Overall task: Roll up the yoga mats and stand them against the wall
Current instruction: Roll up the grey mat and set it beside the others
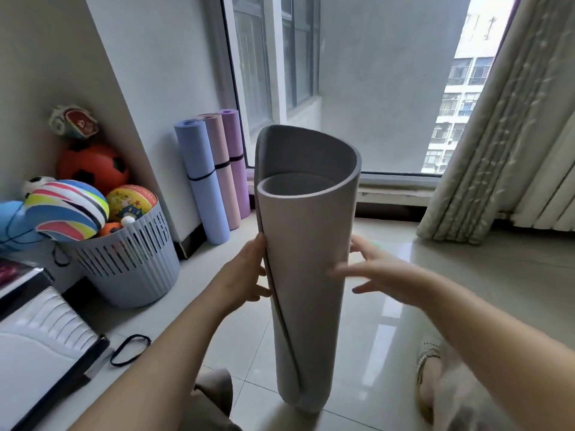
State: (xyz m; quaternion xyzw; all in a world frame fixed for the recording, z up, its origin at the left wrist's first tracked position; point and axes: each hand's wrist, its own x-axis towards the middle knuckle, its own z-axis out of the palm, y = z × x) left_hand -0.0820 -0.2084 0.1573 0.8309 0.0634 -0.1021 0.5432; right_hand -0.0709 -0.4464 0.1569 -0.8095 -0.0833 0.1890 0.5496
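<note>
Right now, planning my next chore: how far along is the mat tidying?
Done: the blue mat, pink mat and purple mat stand banded against the wall. In hand: the grey mat stands upright, loosely rolled, between the left hand and right hand. Left: probably tighten it, perhaps bind it with the black band on the floor, and stand it beside the others.

The grey mat (308, 275) looks like thick matt foam, smooth outside, and its inner face seems finely ribbed. The rolled mats (202, 181) by the wall are matt foam too. The floor tiles (466, 275) are glossy, the slatted basket (130, 269) is smooth plastic, and the curtain (497, 135) is textured cloth.
</note>
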